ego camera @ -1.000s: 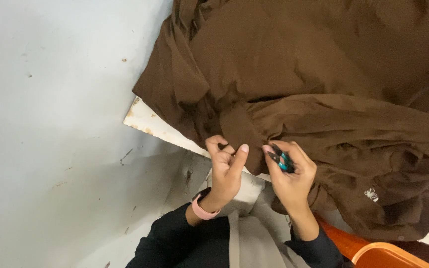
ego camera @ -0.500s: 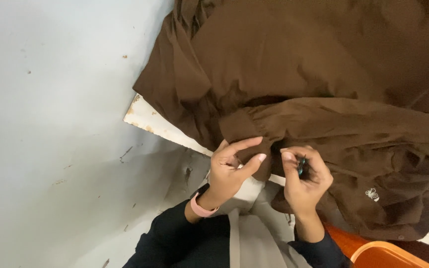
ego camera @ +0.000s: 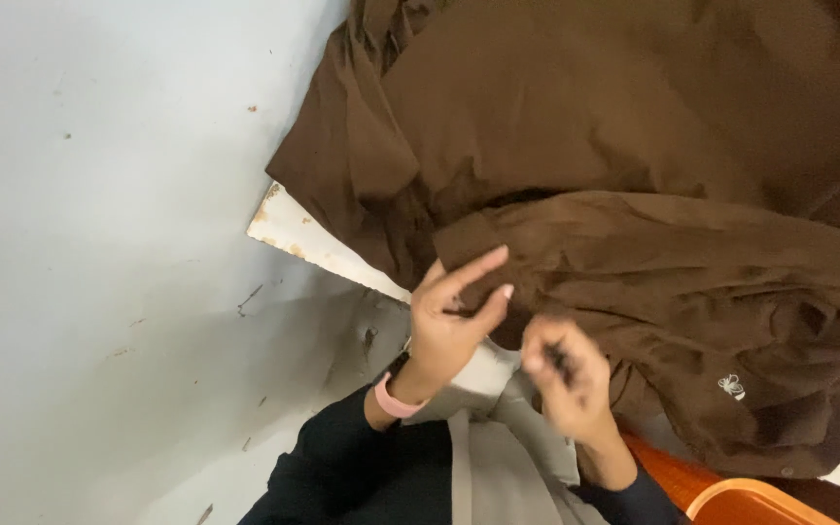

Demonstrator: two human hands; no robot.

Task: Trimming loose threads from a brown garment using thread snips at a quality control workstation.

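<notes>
On your far left lies a pale grey floor (ego camera: 99, 243), marked with a few small specks and scratches. A white, chipped corner of the surface (ego camera: 289, 228) juts out from under the brown fabric (ego camera: 634, 146), which is heaped over it and fills the upper right of the view.

Your left hand (ego camera: 449, 316) comes next, a pink wristband (ego camera: 393, 399) at the wrist and a black sleeve (ego camera: 342, 467) behind it. Its grip is wide: thumb and fingers are spread, with the fingertips touching the folded edge of the brown fabric, not closed on it.

Just to the right, your right hand (ego camera: 566, 379) is blurred. Its fingers curl narrowly around a small dark object (ego camera: 558, 362); you cannot tell what that object is. The hand sits just beside the fabric's lower folds.

Farther right, small white embroidered motifs (ego camera: 731, 386) show on the fabric, and an orange tub rim (ego camera: 741, 501) sits at the bottom edge.
</notes>
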